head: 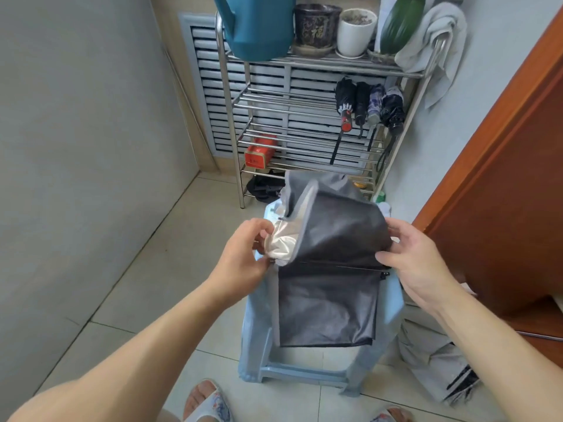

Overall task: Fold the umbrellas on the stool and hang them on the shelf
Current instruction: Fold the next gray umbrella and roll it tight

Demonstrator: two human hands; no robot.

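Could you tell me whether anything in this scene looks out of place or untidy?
Yes: another umbrella lies crumpled on the floor right of the stool, not on it, while four folded umbrellas hang neatly on the shelf.

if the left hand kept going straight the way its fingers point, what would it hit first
Almost at once, the pale silvery fold of the grey fabric umbrella that the left hand already pinches, its fingers pointing rightward.
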